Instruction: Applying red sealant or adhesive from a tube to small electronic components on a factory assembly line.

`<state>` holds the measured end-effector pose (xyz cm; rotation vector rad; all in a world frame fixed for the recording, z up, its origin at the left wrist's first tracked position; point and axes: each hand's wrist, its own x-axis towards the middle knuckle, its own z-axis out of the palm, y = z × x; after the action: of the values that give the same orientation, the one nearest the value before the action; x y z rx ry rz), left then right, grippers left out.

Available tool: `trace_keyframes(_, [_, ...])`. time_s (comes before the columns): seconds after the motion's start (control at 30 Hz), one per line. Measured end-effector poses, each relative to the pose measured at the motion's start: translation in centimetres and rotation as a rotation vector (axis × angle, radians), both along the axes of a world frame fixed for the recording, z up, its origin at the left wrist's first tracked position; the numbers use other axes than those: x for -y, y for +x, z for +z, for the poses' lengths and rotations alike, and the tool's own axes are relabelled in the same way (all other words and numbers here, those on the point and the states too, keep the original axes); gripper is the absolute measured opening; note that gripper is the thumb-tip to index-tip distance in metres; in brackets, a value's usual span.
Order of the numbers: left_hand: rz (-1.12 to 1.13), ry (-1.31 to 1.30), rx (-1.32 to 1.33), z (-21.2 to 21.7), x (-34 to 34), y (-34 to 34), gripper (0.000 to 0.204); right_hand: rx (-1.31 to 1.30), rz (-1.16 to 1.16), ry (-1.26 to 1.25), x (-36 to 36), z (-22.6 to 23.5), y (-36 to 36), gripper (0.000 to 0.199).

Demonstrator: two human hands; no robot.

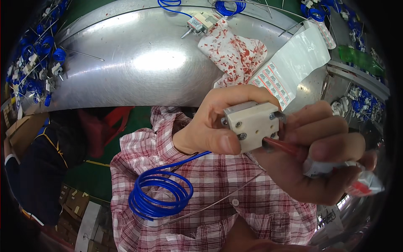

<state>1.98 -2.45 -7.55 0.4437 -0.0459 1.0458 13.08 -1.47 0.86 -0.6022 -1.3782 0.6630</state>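
Held up close over the lap, above a red-and-white checked shirt [218, 176]: a small cream-white block [252, 124], roughly square, plastic or ceramic by the look. 4 metal screw heads showing on its face, 1 near each corner, plus a metal tab at the upper right edge. Left hand [210, 122] pinched on the block — thumb pressed flat along the lower left edge, fingers curled over the top. Right hand [323, 155] closed round a screwdriver [336, 168] with a translucent red shaft end and a white-and-red handle; tip set against the block's lower right corner, touching it beside 1 screw. Trailing from under the block: a blue wire coil [161, 195], wound in several loops and lying against the shirt, with a thin bare metal rod [218, 201] slanting across beside it.

Beyond, a curved shiny steel table [138, 59]. On it a white cloth with red blotches [235, 52], a sheet of small labels [289, 69] just to its right, and another cream block [200, 23] with blue wire at the far edge. More blue coils heaped at the left rim [37, 63] — too small to tell apart.
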Motion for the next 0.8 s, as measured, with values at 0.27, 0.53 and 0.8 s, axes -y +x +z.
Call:
trace_keyframes(0.27, [0.029, 0.059, 0.015, -0.3, -0.2, 0.3, 0.071, 0.072, -0.085, -0.008, 0.3, 0.4, -2.1, 0.029])
trace_keyframes(0.53, [0.004, -0.02, 0.049, -0.2, 0.2, 0.0, 0.074, -0.045, -0.064, 0.094, 0.0, -0.8, -1.8, 0.03])
trace_keyframes(0.8, [-0.031, -0.112, 0.024, -0.1, 0.6, -0.1, 0.076, -0.412, 0.048, 0.036, -1.0, -0.6, -3.8, 0.035])
